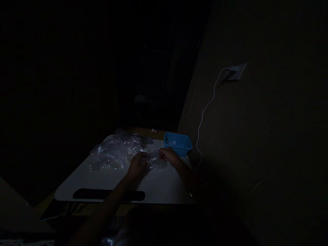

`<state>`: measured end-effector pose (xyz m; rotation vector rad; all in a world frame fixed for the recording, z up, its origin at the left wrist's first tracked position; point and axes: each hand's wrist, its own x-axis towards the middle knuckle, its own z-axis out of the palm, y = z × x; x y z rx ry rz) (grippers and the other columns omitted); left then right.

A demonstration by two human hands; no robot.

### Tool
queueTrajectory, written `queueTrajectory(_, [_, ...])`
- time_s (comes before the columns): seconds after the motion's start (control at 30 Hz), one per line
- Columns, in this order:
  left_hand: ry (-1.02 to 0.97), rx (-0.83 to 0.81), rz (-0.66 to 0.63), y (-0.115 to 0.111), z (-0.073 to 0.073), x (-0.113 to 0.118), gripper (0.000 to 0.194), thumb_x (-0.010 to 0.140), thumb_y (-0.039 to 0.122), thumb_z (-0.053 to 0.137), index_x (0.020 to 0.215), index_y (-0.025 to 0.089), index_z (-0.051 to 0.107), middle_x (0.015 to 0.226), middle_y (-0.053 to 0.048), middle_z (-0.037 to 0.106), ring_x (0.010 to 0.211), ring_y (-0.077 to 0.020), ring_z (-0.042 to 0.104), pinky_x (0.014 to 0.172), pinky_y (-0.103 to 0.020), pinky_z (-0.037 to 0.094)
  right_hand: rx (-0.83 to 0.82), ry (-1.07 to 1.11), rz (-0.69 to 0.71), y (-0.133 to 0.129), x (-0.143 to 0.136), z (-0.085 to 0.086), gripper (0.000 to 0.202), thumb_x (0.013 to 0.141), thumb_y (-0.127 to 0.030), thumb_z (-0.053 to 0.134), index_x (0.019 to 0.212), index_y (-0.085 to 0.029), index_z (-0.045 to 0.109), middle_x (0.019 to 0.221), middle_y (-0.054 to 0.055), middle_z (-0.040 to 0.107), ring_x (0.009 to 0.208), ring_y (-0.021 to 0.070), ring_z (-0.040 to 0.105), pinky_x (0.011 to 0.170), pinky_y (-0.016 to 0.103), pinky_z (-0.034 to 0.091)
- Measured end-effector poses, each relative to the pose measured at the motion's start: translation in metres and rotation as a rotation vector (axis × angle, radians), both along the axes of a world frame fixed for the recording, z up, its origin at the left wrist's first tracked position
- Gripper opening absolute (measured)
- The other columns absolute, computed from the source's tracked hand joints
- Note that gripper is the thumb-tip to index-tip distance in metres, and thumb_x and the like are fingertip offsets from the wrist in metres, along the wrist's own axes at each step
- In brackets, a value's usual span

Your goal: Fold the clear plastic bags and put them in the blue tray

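A clear plastic bag [153, 160] is stretched between my two hands, just above the white table [164, 188]. My left hand [138, 164] is closed on its left side, and my right hand [167, 154] pinches its upper right edge. Fine finger detail is lost in the dim light. Left of my hands lies a loose heap of crumpled clear plastic bags [115, 150]. A blue plastic basket [179, 147] stands just beyond my right hand, with some clear plastic visible inside.
A dark slot [94, 194] runs along the table's front edge. Behind the table sits a small pink and white item [154, 131]. On the right wall, a white cable [202, 118] hangs from a socket [235, 71] down beside the table.
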<state>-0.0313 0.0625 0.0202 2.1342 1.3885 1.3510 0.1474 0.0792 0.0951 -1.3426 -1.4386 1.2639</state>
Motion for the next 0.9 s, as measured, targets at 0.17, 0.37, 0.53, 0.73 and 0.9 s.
queueTrajectory(0.17, [-0.135,-0.174,-0.048,0.003,0.037,-0.002,0.023,0.066,0.04,0.052,0.072,0.019,0.061,0.075,-0.003,0.065,0.078,-0.0199,0.058,0.072,-0.03,0.046,-0.103,0.121,-0.015,-0.008,0.019,0.013,0.021,0.068,-0.026,0.05,0.05,-0.017,0.044,0.042,-0.005,0.046,0.04,0.0075,0.046,0.044,0.019,0.035])
queueTrajectory(0.37, [-0.335,-0.323,-0.149,-0.008,0.079,0.008,0.032,0.058,0.048,0.057,0.058,0.016,0.054,0.048,0.002,0.051,0.046,-0.0108,0.047,0.048,-0.023,0.038,-0.066,0.265,0.039,-0.03,0.035,0.024,0.021,0.072,-0.037,0.055,0.077,-0.016,0.058,0.077,0.002,0.061,0.063,0.0096,0.056,0.053,0.02,0.039])
queueTrajectory(0.53, [-0.284,-0.376,-0.182,-0.027,0.097,0.024,0.032,0.055,0.046,0.059,0.052,0.017,0.046,0.042,0.006,0.039,0.041,-0.0064,0.034,0.041,-0.019,0.026,-0.019,0.227,-0.003,-0.047,0.031,0.011,0.045,0.06,-0.026,0.069,0.102,-0.019,0.052,0.077,0.0,0.062,0.061,0.0106,0.056,0.05,0.02,0.038])
queueTrajectory(0.73, [-0.497,-0.56,-0.352,-0.037,0.073,0.032,0.024,0.054,0.031,0.048,0.07,0.015,0.055,0.059,0.001,0.049,0.053,-0.01,0.044,0.047,-0.022,0.032,0.033,0.359,-0.142,-0.056,0.025,-0.028,0.03,0.053,-0.017,0.068,0.082,-0.016,0.058,0.055,-0.004,0.056,0.05,0.0108,0.053,0.047,0.021,0.039])
queueTrajectory(0.9, [-0.522,-0.575,-0.263,-0.032,0.035,0.021,0.029,0.049,0.021,0.042,0.075,0.015,0.055,0.052,0.004,0.042,0.041,-0.0066,0.033,0.042,-0.021,0.027,0.032,0.445,-0.251,-0.069,0.038,-0.056,0.025,0.057,-0.019,0.061,0.081,-0.019,0.053,0.059,-0.005,0.056,0.052,0.0096,0.055,0.054,0.024,0.046])
